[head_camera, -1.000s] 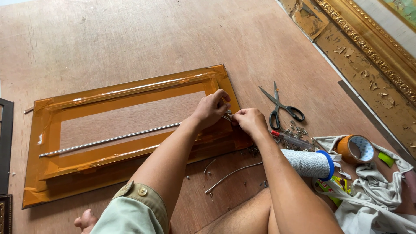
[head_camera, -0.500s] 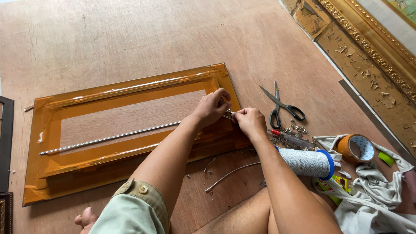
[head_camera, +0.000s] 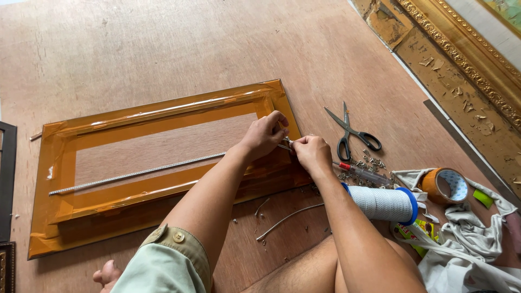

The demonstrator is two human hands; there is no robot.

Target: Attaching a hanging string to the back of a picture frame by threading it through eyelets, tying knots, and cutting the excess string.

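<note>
1. Small metal part pinched between left hand (head_camera: 266, 133) and right hand (head_camera: 312, 153): too small to identify.
2. Gilded frame (head_camera: 461, 59) cropped by right edge.
3. Spool (head_camera: 382, 203) end hidden behind forearm.
4. Dark frame (head_camera: 6, 163) cropped at left edge.

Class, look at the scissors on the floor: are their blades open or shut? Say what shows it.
Shut. The scissors lie flat with both blades together in one point; only the black handle loops spread.

Glossy orange frame (head_camera: 163, 116), blue-ended white spool (head_camera: 383, 203), black-handled scissors (head_camera: 354, 134), brown tape roll (head_camera: 445, 185), perhaps red-tipped screwdriver (head_camera: 364, 173).
</note>
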